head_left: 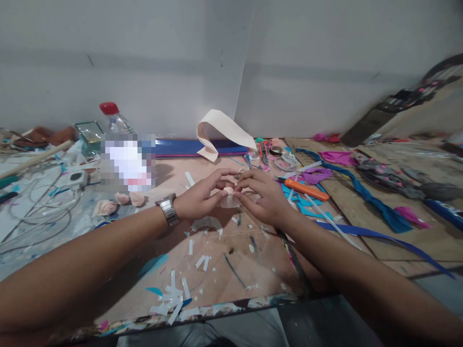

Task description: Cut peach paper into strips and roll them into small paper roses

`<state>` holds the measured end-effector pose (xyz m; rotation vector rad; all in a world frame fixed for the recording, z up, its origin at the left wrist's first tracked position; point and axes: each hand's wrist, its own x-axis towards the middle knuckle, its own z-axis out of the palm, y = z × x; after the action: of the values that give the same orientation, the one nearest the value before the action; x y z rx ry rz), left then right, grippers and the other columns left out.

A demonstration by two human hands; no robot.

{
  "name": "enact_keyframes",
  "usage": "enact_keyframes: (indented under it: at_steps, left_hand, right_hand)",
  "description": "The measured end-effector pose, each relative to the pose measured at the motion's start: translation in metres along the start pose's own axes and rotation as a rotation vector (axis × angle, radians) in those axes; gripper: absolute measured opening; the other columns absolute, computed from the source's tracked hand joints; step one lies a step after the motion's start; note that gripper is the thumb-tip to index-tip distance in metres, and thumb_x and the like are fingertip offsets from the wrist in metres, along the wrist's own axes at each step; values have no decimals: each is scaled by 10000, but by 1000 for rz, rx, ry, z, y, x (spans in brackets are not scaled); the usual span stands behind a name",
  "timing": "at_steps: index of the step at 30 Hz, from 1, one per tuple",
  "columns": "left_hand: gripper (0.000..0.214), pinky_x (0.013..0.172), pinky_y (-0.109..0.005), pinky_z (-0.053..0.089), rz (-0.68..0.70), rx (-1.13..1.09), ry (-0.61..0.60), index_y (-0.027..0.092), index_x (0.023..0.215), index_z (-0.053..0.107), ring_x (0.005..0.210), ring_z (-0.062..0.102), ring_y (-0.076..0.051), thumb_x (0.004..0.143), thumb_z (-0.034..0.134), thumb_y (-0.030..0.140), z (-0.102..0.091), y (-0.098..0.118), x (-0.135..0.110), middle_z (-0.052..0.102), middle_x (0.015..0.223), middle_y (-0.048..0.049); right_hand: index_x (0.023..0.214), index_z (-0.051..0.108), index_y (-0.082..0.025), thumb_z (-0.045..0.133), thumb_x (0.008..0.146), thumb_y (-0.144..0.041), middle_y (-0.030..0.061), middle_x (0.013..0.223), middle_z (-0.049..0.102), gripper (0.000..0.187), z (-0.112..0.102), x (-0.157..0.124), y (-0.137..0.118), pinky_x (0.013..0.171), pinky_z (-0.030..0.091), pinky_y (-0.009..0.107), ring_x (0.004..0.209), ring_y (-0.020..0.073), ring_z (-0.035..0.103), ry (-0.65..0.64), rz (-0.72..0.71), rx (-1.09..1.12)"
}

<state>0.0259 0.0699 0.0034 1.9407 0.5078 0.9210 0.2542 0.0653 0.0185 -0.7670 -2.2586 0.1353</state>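
Note:
My left hand (200,195), with a metal watch (168,209) on the wrist, and my right hand (262,197) meet over the middle of the worktable (235,255). Both sets of fingers pinch a small pale pink piece (228,191), rolled like a rosebud, between their tips. A clear curved scrap (207,223) lies on the table just under my left hand. Three finished pink rosebuds (115,202) lie to the left of my left wrist.
A plastic bottle (119,144) with a red cap stands at the back left. A curled pale pink ribbon strip (220,130) rises behind my hands. An orange cutter (306,189), blue and magenta ribbon scraps (365,197), scissors and white paper strips (173,299) litter the table. Wires lie far left.

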Motion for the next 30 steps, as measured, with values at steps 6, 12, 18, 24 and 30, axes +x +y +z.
enact_keyframes:
  at_steps: [6, 12, 18, 24, 30]
  left_hand:
    - [531, 888, -336, 527, -125, -185, 8, 228, 1509, 333, 1163, 668, -230, 1034, 524, 369, 8, 1, -2, 667, 1304, -157]
    - [589, 840, -307, 518, -133, -236, 41, 243, 1520, 339, 1080, 695, -222, 1009, 567, 426, 20, -1, -4, 652, 1360, -172]
    - [622, 962, -357, 495, -111, -163, 46, 239, 1556, 306, 1160, 677, -241, 1013, 564, 396, 17, -10, -4, 639, 1388, -186]
    - [586, 1022, -384, 473, -95, -140, 85, 232, 1544, 319, 1320, 599, -275, 1008, 549, 288, 14, -10, -1, 604, 1435, -183]
    - [637, 945, -351, 513, -191, -241, 154, 228, 1490, 405, 1128, 694, -234, 905, 656, 199, 14, -2, 3, 601, 1449, -176]
  right_hand:
    - [903, 662, -225, 635, 959, -321, 87, 988, 667, 114, 1, 1, -1, 865, 514, 415, 978, 252, 653, 16, -6, -15]
    - [897, 648, -219, 644, 956, -323, 85, 961, 660, 119, 5, 0, 1, 869, 514, 412, 968, 247, 646, 13, 0, 10]
    - [911, 651, -214, 646, 943, -296, 93, 997, 662, 88, 9, -2, 3, 881, 514, 424, 996, 258, 639, -30, 30, 31]
    - [1095, 654, -220, 664, 924, -275, 112, 1110, 656, 179, 8, -1, 3, 942, 499, 460, 1086, 278, 621, -17, -2, 12]
    - [1100, 657, -221, 664, 928, -298, 110, 1112, 662, 188, 7, -1, 2, 946, 485, 464, 1085, 278, 626, 9, -23, -50]
